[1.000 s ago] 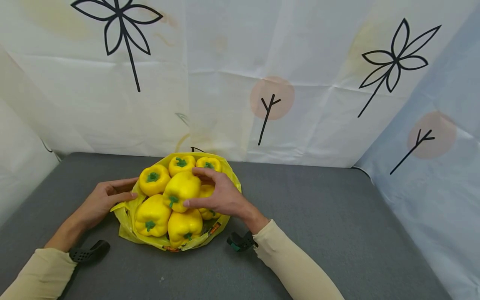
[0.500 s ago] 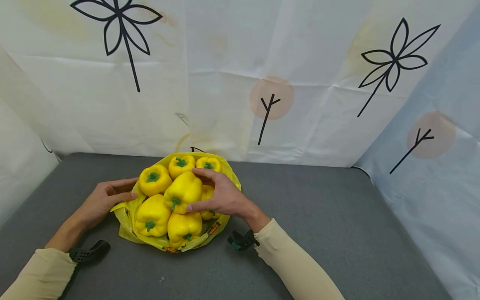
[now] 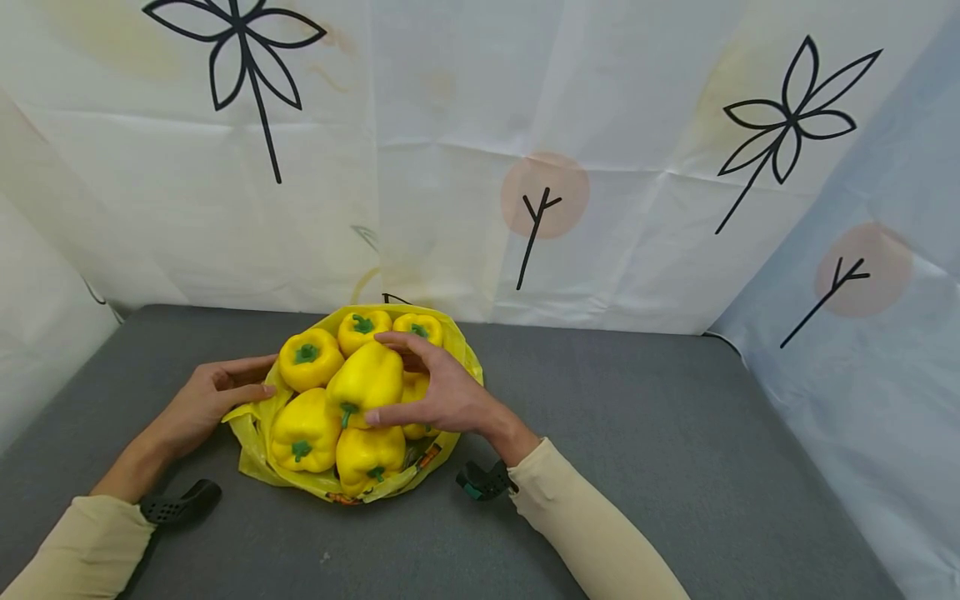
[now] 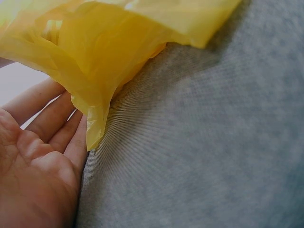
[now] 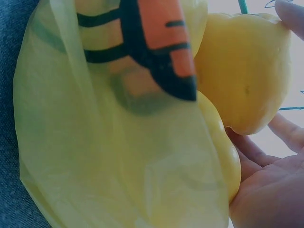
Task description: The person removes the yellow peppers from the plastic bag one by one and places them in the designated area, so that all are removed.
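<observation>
Several yellow bell peppers with green stems fill a yellow plastic bag (image 3: pixel 251 454) whose mouth is spread wide. On top of the pile, my right hand (image 3: pixel 448 390) holds one bell pepper (image 3: pixel 366 377) between the thumb at its lower side and fingers over its far side. That bell pepper (image 5: pixel 244 71) shows up close in the right wrist view, stem upward. At the bag's left edge, my left hand (image 3: pixel 198 400) holds the rim, thumb over it and fingers outside. In the left wrist view, loose bag film (image 4: pixel 95 95) hangs across the fingers (image 4: pixel 50 118).
Beneath the bag is a grey cloth-covered table (image 3: pixel 615 425). Behind it hangs a white backdrop (image 3: pixel 450 108) printed with black leaf and twig drawings. A dark strap (image 3: pixel 180 502) is at the left wrist, another strap (image 3: pixel 482 481) at the right.
The top bell pepper has shifted very slightly under my right hand, a little right and then back. My left hand and the bag have stayed in place.
</observation>
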The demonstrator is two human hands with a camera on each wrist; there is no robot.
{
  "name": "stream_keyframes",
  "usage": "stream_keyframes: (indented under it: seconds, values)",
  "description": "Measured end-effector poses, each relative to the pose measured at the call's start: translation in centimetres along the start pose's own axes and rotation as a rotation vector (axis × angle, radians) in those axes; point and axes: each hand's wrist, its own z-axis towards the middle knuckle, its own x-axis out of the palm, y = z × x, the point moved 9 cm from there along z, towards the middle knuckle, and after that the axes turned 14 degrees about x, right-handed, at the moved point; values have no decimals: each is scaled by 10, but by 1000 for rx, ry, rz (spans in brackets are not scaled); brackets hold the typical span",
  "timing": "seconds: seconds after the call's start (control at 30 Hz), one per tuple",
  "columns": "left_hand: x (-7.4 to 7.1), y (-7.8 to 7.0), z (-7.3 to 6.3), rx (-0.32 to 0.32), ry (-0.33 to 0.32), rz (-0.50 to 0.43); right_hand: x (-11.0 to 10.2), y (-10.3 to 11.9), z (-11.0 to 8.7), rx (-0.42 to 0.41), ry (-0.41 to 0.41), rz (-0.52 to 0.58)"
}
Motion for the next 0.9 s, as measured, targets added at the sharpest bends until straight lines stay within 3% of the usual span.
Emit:
stream_keyframes:
  seconds: [0.43, 0.9]
  values:
    - [-1, 0, 1, -17, 4, 18, -4, 0, -1, 58, -47, 8]
    - [-1, 0, 0, -21, 11, 32, -47, 19, -20, -67, -77, 98]
